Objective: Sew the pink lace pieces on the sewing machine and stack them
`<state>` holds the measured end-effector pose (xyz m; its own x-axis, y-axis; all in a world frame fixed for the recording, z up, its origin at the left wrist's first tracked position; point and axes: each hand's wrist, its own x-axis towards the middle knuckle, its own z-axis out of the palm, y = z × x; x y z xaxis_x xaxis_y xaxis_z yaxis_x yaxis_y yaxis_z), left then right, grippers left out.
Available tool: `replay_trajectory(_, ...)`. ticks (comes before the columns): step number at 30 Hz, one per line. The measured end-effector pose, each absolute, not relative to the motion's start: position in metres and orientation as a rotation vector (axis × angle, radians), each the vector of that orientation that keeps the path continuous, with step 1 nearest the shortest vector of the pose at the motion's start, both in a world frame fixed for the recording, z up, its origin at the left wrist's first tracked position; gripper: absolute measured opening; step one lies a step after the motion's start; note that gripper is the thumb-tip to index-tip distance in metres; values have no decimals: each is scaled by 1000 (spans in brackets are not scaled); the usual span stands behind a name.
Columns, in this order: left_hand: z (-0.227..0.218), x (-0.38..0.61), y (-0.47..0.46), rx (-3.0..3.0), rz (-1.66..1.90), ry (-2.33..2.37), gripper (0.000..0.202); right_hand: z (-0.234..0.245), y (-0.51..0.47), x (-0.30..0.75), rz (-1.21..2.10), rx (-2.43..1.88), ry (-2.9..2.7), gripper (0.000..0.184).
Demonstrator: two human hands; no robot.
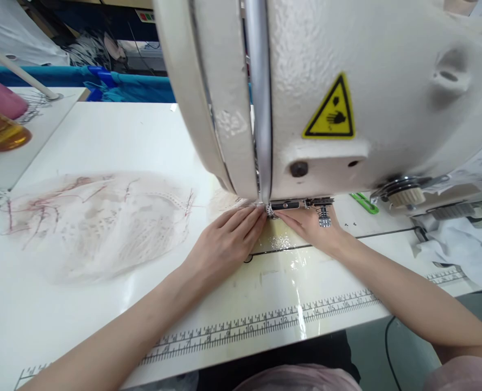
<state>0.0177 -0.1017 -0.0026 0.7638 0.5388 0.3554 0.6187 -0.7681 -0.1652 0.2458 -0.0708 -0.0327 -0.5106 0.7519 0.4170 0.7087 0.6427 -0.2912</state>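
Observation:
A sewing machine [306,98] stands over the work, its presser foot [269,210] low at the bed. My left hand [235,231] lies flat just left of the foot, fingers stretched out and close together. Pale lace fabric [224,202] shows behind its fingertips. From the other side my right hand [316,225] reaches in, thumb and finger drawn together beside the foot. A metal attachment [324,209] covers part of that hand, and whatever lies between its fingertips is hidden. Sheer white lace pieces [114,228] with reddish threads are spread on the table to the left.
A printed ruler [257,326] runs along the table's front edge. Green snips [363,203] lie right of the machine's foot, with white cloth [456,244] farther right. A pink thread cone [2,96] and an amber-coloured container [2,130] are at far left.

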Motion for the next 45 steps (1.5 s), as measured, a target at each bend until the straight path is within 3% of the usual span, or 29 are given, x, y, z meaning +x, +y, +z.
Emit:
replay_trajectory(6, -5, 18, -98, -2710, -419, -1017, 49, -17, -82, 244, -18, -1199, -2358, 26)
replay_trajectory(11, -4, 19, -96, -2671, -387, -980, 42, -12, -84, 244, -191, -1211, -2423, 27)
replay_trajectory(21, -3, 20, -96, -2672, -422, -1006, 40, -14, -85, 242, -49, -1197, -2370, 31)
replay_trajectory(29, -2, 21, -95, -2593, -396, -946, 34, -14, -81, 243, -132, -1288, -2392, 29)
replay_trajectory(35, 0, 22, -93, -2620, -436, -968, 33, -11, -75, 248, -286, -1098, -2402, 31)
replay_trajectory(45, -4, 25, -93, -2640, -487, -1055, 34, -10, -76, 251, -97, -1278, -2607, 39)
